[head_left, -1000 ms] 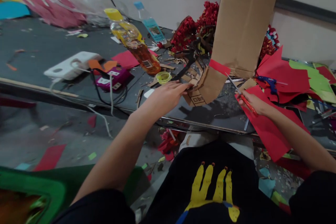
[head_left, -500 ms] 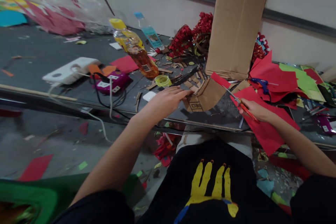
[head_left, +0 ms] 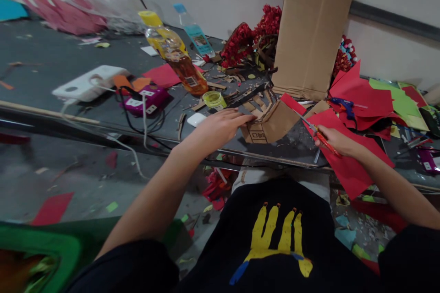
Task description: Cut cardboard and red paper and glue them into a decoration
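Observation:
My left hand is closed on the left edge of a folded cardboard piece, thumb along its top. Strips are cut into the cardboard's far side, and printed marks show on its near face. My right hand grips a pair of scissors by the red handles. Their blades point left toward the cardboard, near a narrow red strip at its right edge. Below the right hand lies a large red paper sheet, hanging over the table's front edge.
A tea bottle, a blue-capped bottle and a small yellow tub stand behind my left hand. Left are a white power strip and a purple socket block with cables. A tall cardboard panel and a blue glue gun are behind.
The view has shifted slightly, so the table objects appear a little higher. Both hands keep their holds, with the scissors nearly in the same place beside the cardboard.

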`<state>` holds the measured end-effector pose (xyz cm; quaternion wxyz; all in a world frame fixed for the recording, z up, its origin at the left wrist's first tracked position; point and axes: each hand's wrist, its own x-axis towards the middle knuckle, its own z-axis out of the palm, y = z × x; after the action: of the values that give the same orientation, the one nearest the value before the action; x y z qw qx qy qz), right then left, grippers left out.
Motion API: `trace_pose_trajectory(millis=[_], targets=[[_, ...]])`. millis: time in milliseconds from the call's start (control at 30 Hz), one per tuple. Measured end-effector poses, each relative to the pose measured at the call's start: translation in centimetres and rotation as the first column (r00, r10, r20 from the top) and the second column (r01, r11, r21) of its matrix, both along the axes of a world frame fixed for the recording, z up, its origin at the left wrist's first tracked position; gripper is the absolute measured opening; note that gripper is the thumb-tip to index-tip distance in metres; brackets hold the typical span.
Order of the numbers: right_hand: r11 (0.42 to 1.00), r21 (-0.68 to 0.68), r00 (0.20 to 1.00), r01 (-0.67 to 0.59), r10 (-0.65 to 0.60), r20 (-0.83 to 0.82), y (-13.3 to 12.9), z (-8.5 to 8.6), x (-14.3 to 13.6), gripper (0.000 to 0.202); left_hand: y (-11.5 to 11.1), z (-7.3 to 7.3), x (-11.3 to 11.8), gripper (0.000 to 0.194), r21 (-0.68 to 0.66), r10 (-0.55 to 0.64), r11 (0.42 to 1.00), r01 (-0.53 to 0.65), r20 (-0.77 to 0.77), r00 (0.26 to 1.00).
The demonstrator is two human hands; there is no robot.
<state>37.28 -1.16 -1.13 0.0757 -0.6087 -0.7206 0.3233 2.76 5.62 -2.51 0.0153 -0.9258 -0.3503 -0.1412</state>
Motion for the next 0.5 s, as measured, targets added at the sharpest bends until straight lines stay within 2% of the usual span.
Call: trace_pose_trajectory(millis=[200, 367, 500], targets=[[1.0, 0.024, 1.0, -0.006, 0.006, 0.006, -0.24, -0.18, 0.22, 0.02, 0.13, -0.33, 0.03, 0.047, 0.047, -0.061, 0.997, 0.06, 0.024, 0.998], [1.0, -0.012, 1.0, 0.004, -0.005, -0.025, -0.54, 0.12, 0.1, 0.02, 0.18, -0.51, -0.04, 0.047, 0.048, -0.079, 0.996, 0.077, 0.05, 0.996], [1.0, 0.011, 1.0, 0.015, -0.015, 0.025, -0.69, 0.45, -0.22, 0.017, 0.01, -0.53, 0.0, 0.047, 0.046, -0.078, 0.996, 0.076, 0.038, 0.996]])
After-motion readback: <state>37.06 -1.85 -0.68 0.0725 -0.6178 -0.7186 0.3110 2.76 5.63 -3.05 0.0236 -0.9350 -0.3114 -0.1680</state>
